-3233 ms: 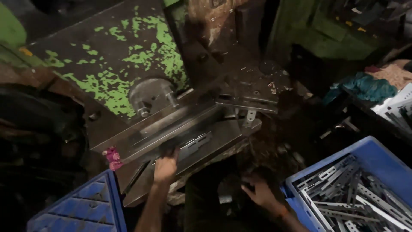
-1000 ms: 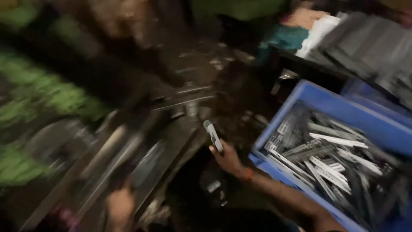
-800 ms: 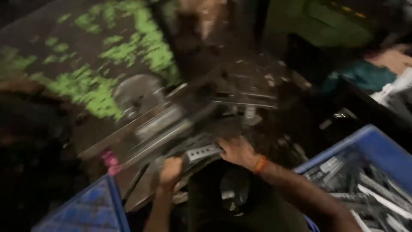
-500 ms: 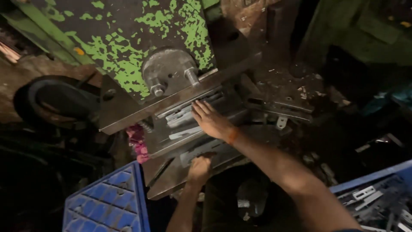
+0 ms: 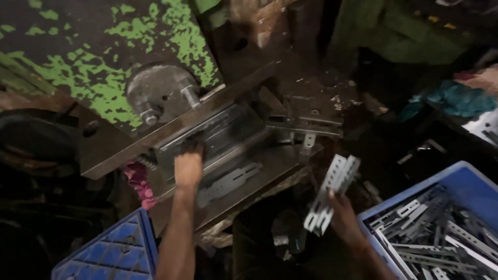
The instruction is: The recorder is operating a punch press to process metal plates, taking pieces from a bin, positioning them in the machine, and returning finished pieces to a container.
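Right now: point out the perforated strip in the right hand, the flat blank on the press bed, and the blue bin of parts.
perforated strip (image 5: 332, 192), head view, mid-length
flat blank (image 5: 228, 184), head view, centre
blue bin (image 5: 456, 173), head view, top rim

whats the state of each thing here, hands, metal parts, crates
left hand: reaching into the green chipped-paint press, fingers hidden
right hand: gripping perforated grey metal strips, held tilted
flat slotted metal blank: lying on the press bed
blue plastic crate at right: holding loose metal strips
blue ribbed crate at left: upside down
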